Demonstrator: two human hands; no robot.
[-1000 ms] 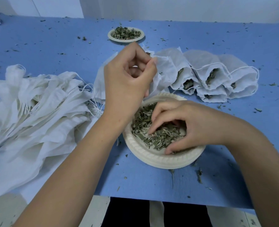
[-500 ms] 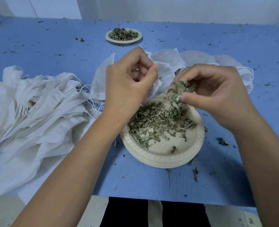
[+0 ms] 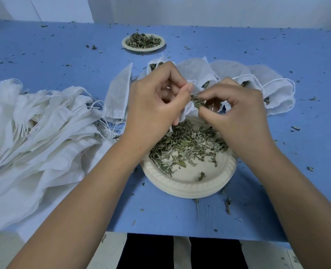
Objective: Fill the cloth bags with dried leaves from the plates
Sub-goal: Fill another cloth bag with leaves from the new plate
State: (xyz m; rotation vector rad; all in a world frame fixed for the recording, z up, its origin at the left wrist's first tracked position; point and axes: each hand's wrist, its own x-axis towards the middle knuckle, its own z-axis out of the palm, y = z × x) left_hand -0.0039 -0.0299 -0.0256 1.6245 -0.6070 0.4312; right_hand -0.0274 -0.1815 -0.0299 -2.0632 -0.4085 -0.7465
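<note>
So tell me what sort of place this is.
Likely a hand-packing workbench: a blue table strewn with leaf crumbs, a heap of empty cloth bags, and a plate of dried leaves.

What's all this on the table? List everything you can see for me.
near cream paper plate: one, round, holding dried green leaves, front centre.
far cream paper plate: one, with leaves, back centre.
empty white cloth bags: heap, count unclear, left.
filled white cloth bags: several, behind the hands, right.
blue table: one, strewn with leaf crumbs.
left hand: grips one white bag.
right hand: fingers pinch a leaf tuft beside that bag.
</note>
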